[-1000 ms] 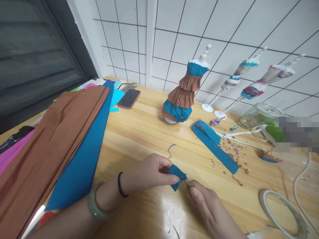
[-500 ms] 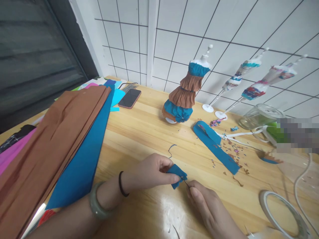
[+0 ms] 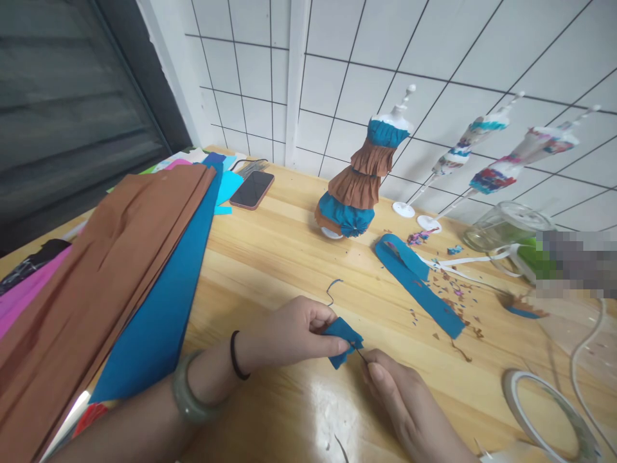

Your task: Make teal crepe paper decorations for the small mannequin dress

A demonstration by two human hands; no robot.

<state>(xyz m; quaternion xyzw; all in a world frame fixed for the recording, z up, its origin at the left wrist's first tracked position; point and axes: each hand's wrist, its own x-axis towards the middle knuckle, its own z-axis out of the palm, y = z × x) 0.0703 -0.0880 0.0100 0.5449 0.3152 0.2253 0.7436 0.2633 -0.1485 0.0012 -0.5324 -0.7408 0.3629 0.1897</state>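
My left hand, with a hair tie and a jade-like bangle on the arm, pinches a small folded piece of blue crepe paper between thumb and fingers. From the paper's ragged right edge runs a thin dark wire-like strand. My right hand grips the strand's other end between thumb and forefinger. Just beyond the left hand, a thin curled blue strand lies on the table. Farther back stands a small mannequin dressed in tiers of pleated blue and brown paper.
Folded brown paper lies over blue paper on the left, near a phone. To the right are a blue strip, paper scraps, a tape roll, a glass jar and two more mannequins.
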